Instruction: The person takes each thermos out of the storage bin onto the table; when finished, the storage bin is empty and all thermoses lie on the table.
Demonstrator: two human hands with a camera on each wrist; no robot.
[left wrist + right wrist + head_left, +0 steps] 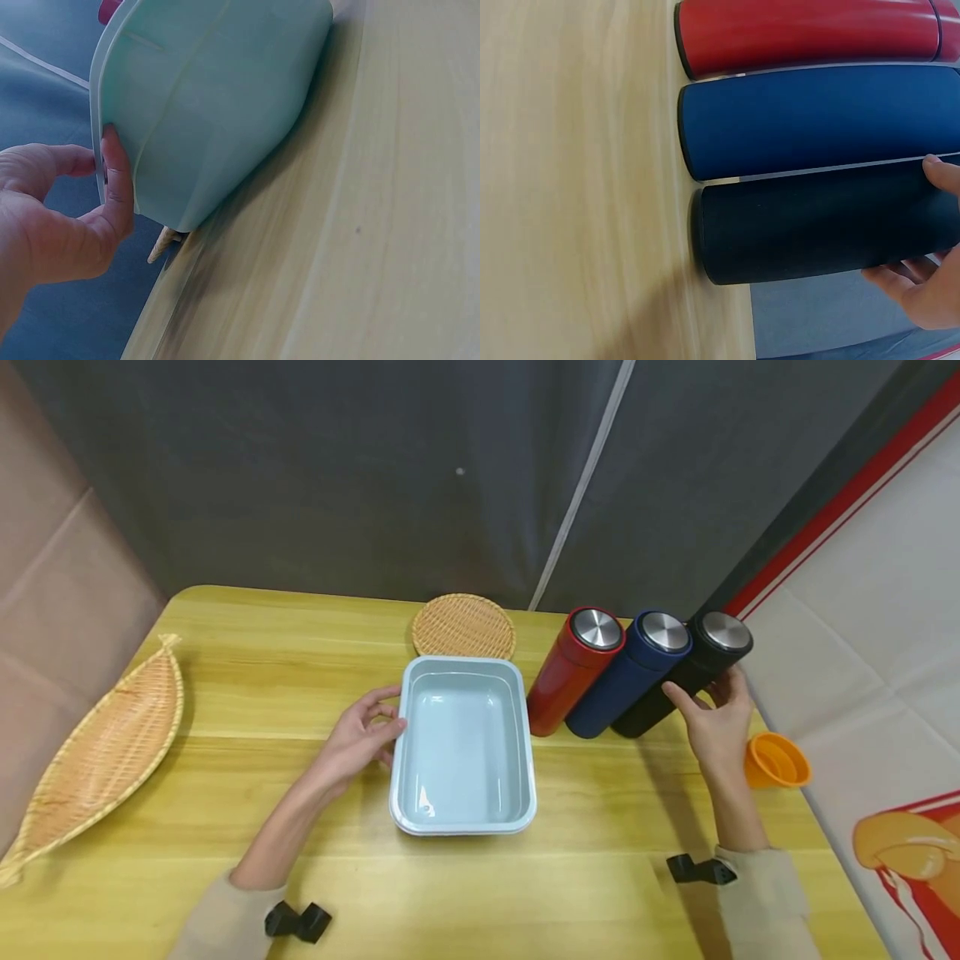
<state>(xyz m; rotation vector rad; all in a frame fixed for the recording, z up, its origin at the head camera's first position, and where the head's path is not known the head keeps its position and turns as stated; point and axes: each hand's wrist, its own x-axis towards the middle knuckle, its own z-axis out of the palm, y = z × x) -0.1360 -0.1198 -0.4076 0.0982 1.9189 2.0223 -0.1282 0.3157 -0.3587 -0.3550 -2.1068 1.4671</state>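
A light blue rectangular basin [463, 752] stands on the table, its inside bare. My left hand [362, 735] pinches its left rim, thumb on top and fingers under the lip, as the left wrist view shows beside the basin's outer wall [217, 97]. On the right, my right hand [720, 718] grips a black thermos [652, 703] around its upper body. In the right wrist view the black thermos [817, 225] stands upright beside a blue thermos [817, 120], and a red thermos [810, 34] is past that. All have silver lids.
Behind the basin lies a round woven mat [463, 625]. A leaf-shaped woven basket [112, 760] is at the left edge of the table [270, 643]. Close to my right wrist stands an orange cup [776, 760], near the white wall. A dark curtain [337, 477] hangs behind.
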